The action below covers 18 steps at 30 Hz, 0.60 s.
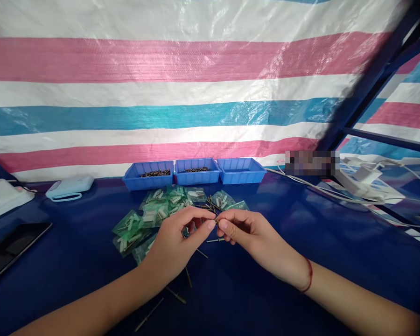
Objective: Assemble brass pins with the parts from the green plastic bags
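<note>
The left hand (177, 242) is curled nearly closed, thumb and forefinger pinched together on one end of a small metal pin (216, 221), which is held just above the blue table (301, 233), between the two hands. The other end is nipped by the fingertips of the right hand (247, 231), likewise almost closed, with a red thread (310, 275) worn at its wrist. The pin is judged to be very light, stiff and smooth, easily dropped or rolled. It is best taken at its ends with fingertips only, since little of it is left showing and its exact shape cannot be told. Around the hands, at the far left, a dark tablet (10, 247) and a white device (2, 196) are seen, with a pale blue device (69, 187) near them. Loose pins (177, 295) are scattered under the left forearm, where they could be swept off by a sleeve or wrist. Green packets (150, 214) are heaped just behind the hands, soft and slippery by the look of them. Beyond these, three blue trays (197, 177) are lined against the striped tarp (161, 93), the two on the left holding dark small parts. White cables (364, 179) are trailed at the right, well apart.
</note>
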Tool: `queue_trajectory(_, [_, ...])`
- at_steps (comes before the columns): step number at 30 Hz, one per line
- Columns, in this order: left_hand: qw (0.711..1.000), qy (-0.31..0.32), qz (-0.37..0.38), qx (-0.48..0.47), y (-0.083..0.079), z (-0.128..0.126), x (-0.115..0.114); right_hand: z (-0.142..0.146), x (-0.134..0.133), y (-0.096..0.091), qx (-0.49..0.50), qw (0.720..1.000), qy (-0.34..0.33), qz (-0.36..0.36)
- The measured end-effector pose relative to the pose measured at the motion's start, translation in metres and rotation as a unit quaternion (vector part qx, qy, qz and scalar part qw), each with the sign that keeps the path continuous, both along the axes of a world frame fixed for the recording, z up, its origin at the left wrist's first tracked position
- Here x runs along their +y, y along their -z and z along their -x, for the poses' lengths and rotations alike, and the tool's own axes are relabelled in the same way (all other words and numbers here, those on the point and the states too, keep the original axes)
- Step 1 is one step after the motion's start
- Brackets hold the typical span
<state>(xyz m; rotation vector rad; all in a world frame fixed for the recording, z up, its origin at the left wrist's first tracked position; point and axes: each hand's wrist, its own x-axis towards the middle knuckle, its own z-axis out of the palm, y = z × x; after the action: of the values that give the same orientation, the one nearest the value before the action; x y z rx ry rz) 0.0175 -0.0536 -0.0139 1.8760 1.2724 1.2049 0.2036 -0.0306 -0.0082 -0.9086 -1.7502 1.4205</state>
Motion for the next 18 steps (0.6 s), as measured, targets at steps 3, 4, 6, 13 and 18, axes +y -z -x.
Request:
queue_trajectory(3, [1.000,-0.007,-0.007,-0.007,0.000,0.000,-0.001,0.001,-0.002,0.000,0.005,1.000,0.004,0.014])
queue_trajectory(4, [1.000,-0.010,-0.004,-0.006,0.001,-0.001,-0.001,0.001,-0.002,0.000,0.011,1.000,0.013,0.013])
queue_trajectory(6, [1.000,-0.013,0.015,0.002,0.003,-0.003,-0.002,0.002,-0.003,0.001,0.022,0.999,0.046,-0.012])
queue_trajectory(13, [0.996,0.017,0.028,0.084,-0.006,0.005,0.013,0.000,-0.004,0.000,-0.044,0.979,0.113,-0.163])
queue_trajectory(18, [0.967,-0.103,-0.122,0.200,-0.023,0.026,0.084,-0.006,0.000,-0.004,-0.237,0.936,0.019,-0.261])
